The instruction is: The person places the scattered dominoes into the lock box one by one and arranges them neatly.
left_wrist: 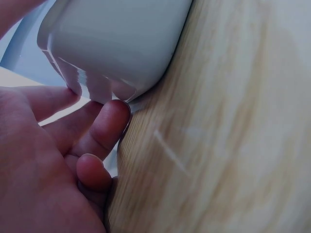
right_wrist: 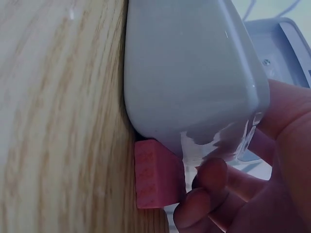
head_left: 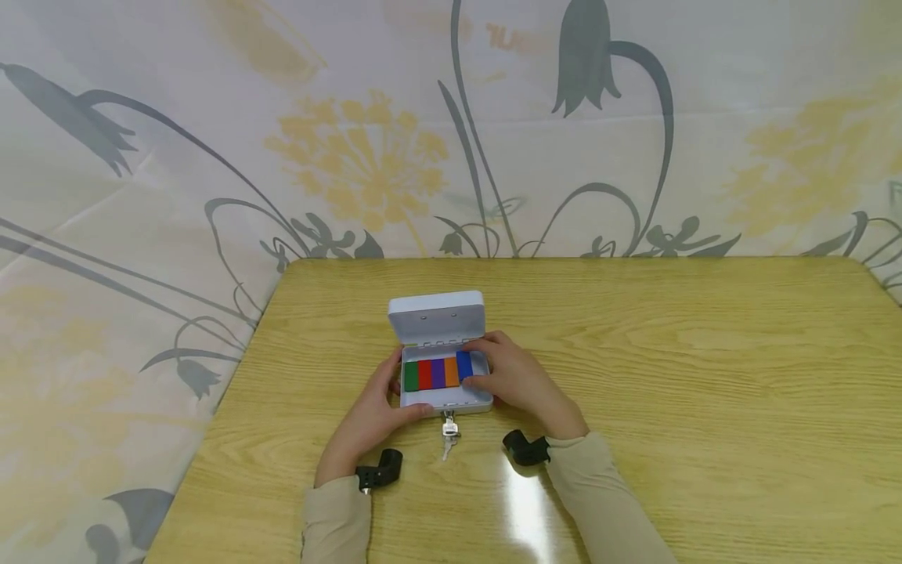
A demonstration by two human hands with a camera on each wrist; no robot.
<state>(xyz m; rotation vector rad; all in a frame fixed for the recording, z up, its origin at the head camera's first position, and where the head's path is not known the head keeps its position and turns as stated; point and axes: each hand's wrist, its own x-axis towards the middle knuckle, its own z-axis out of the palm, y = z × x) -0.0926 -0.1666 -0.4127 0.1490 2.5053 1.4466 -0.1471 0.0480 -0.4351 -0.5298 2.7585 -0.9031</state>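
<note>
A small white metal cash box (head_left: 427, 398) lies on the table with its lid (head_left: 437, 322) raised. Inside, a green block (head_left: 412, 377), a red block (head_left: 424, 375), a purple block (head_left: 438, 374), an orange block (head_left: 452, 372) and a blue block (head_left: 464, 366) stand side by side. My right hand (head_left: 517, 377) pinches the blue block, which sits slightly askew at the row's right end. With the thumb at the front edge and fingers at the left side, my left hand (head_left: 373, 411) holds the box. In the right wrist view, a pinkish-red block (right_wrist: 159, 174) lies on the table against the box, by my fingers.
Keys (head_left: 449, 439) hang from the lock at the box's front. The wooden table (head_left: 669, 392) reaches back to a flower-patterned cloth (head_left: 521, 141). Black wrist mounts (head_left: 524, 449) sit on both forearms.
</note>
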